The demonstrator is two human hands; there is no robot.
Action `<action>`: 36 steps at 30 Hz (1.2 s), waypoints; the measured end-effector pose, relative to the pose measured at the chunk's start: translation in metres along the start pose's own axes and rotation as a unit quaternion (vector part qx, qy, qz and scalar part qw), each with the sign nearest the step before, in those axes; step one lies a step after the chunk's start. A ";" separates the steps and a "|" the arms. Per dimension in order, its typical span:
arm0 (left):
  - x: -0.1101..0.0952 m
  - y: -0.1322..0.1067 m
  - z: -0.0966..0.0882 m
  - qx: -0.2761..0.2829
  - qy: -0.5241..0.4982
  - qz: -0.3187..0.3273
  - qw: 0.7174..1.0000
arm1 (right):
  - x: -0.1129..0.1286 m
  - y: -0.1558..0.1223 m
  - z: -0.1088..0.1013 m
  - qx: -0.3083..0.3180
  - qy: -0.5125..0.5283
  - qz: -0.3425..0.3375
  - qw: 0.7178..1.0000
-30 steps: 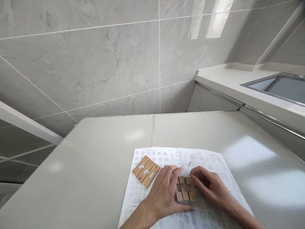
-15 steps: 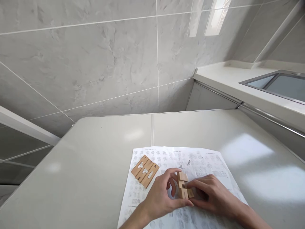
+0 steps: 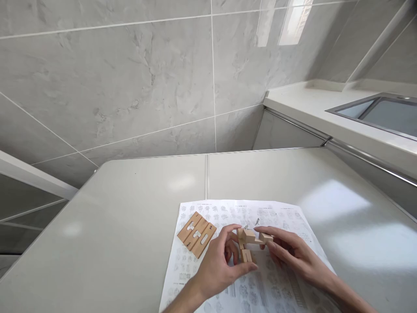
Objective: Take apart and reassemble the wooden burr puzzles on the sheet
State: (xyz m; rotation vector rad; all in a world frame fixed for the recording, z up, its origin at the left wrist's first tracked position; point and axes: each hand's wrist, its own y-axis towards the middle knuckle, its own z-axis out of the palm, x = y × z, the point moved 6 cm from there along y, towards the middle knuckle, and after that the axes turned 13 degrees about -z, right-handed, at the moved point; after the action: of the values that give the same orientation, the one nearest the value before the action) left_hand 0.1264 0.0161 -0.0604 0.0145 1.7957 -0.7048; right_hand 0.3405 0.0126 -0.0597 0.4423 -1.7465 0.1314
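Note:
My left hand (image 3: pixel 215 260) curls its thumb and fingers around an upright notched wooden puzzle piece (image 3: pixel 246 255). With its fingertips, my right hand (image 3: pixel 293 254) pinches the right end of another notched wooden puzzle piece (image 3: pixel 250 236), which lies crosswise. The crosswise piece's left end meets the top of the upright one; whether they interlock I cannot tell. Both are just above a printed paper sheet (image 3: pixel 189 284). To the left, a flat wooden board (image 3: pixel 202 225) with cut-out slots and handwritten numbers rests on the sheet.
The sheet lies on a pale table (image 3: pixel 130 234) with a seam running toward the back. Grey wall tiles (image 3: pixel 114 87) rise behind it. On the right stands a white counter (image 3: pixel 293 100) with a sink (image 3: pixel 387 115). A white bar (image 3: pixel 35 174) slants at the left.
My right hand has moved up and away, and the wooden piece in it now lies crosswise at the top of the left-held piece. The left hand keeps its grip; the view has shifted slightly.

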 end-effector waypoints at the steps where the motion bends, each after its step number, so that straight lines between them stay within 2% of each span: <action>1: 0.000 0.000 0.000 0.000 0.001 -0.001 1.000 | -0.001 -0.001 0.003 0.014 0.011 0.013 1.000; 5: 0.002 0.001 0.002 0.003 0.006 -0.002 1.000 | -0.002 -0.005 0.020 0.065 0.058 0.043 0.995; 9: 0.001 0.001 0.004 0.023 0.009 0.008 1.000 | -0.001 -0.006 0.028 0.064 0.061 0.045 0.995; 14: -0.001 0.000 0.004 0.028 0.018 0.026 0.999 | -0.003 0.000 0.027 0.008 0.053 0.034 0.998; 17: -0.001 -0.001 0.004 0.028 0.022 0.041 0.999 | -0.004 0.003 0.028 -0.003 0.069 0.030 0.997; 29: -0.004 -0.003 0.004 0.047 0.043 0.034 0.997 | -0.001 0.003 0.027 0.023 0.086 0.050 0.995; 36: -0.001 -0.002 0.004 0.047 0.033 0.032 0.998 | -0.002 0.001 0.029 0.030 0.091 0.039 0.995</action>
State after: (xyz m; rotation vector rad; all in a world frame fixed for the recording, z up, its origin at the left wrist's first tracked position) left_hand 0.1296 0.0129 -0.0588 0.1583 1.8157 -0.7490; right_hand 0.3139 0.0049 -0.0675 0.3940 -1.5831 0.2717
